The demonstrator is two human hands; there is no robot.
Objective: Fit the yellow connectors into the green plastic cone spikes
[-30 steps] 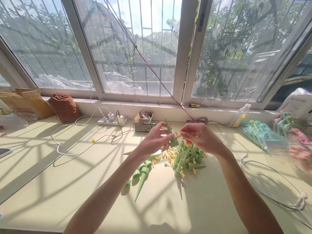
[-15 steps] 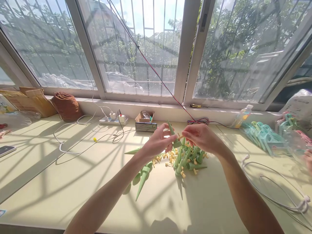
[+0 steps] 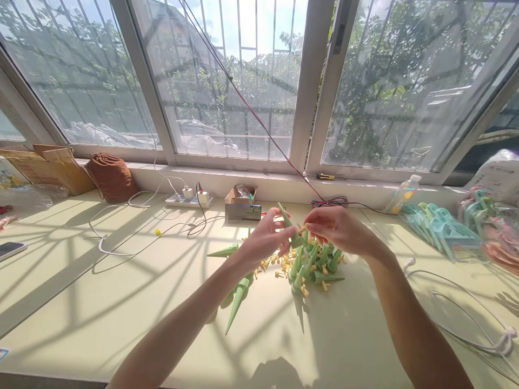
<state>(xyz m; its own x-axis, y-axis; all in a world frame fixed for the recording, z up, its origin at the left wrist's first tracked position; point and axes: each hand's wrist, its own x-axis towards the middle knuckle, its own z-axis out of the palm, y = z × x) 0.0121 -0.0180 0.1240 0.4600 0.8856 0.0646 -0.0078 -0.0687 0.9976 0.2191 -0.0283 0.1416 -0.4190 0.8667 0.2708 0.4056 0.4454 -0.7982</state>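
My left hand [image 3: 271, 233] is closed around a green plastic cone [image 3: 285, 217], its tip pointing up and to the left. Between the fingertips of my right hand [image 3: 333, 227] is a small yellow peg [image 3: 300, 229], close against the cone's wide lower end. Whether the peg sits inside the cone I cannot tell. Below my hands lies a pile of green cones [image 3: 310, 265], several with yellow pegs at their wide ends. Loose yellow pegs [image 3: 279, 274] are scattered beside it. More green cones [image 3: 238, 302] rest to the left, partly hidden by my left forearm.
Behind my hands stand a small cardboard box [image 3: 240, 195] and a power strip [image 3: 188, 200] with trailing cables. Teal plastic pieces in clear bags [image 3: 440, 227], a bottle [image 3: 405, 193] and a white cable [image 3: 466, 324] are at right. Another person's hand [image 3: 505, 256] shows there.
My hands stay nearly in place, with the cone and peg shifted slightly. At the right edge, the other person's hand has come further into view over the bagged pieces.
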